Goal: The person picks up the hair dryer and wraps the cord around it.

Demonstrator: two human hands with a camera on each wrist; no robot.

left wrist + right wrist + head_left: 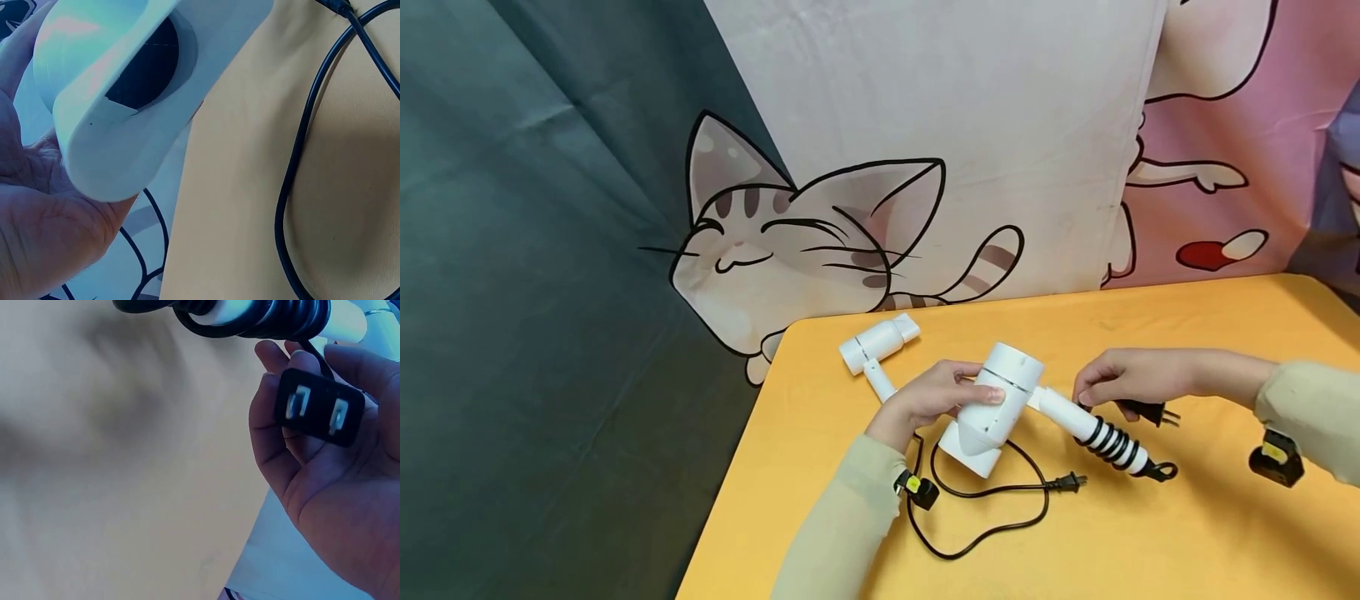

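A white hair dryer [1009, 383] is held above the table by my left hand [936, 396], thumb across its barrel. The dryer's flat nozzle [106, 150] faces the left wrist camera, with a dark opening. A black cord [1105, 442] is wound in several turns round its white handle [1063, 412], which points to the lower right. Beside that handle, my right hand [1138, 375] holds the cord's end with curled fingers. The black two-pin plug [319, 406] lies within those fingers, prongs facing the right wrist camera.
A second white hair dryer [880, 342] lies at the back left of the yellow table [1150, 542]. A loose black cord [977, 542] loops over the tabletop below my left hand, ending in a plug [1066, 482]. A cartoon-printed curtain [1037, 125] hangs behind the table.
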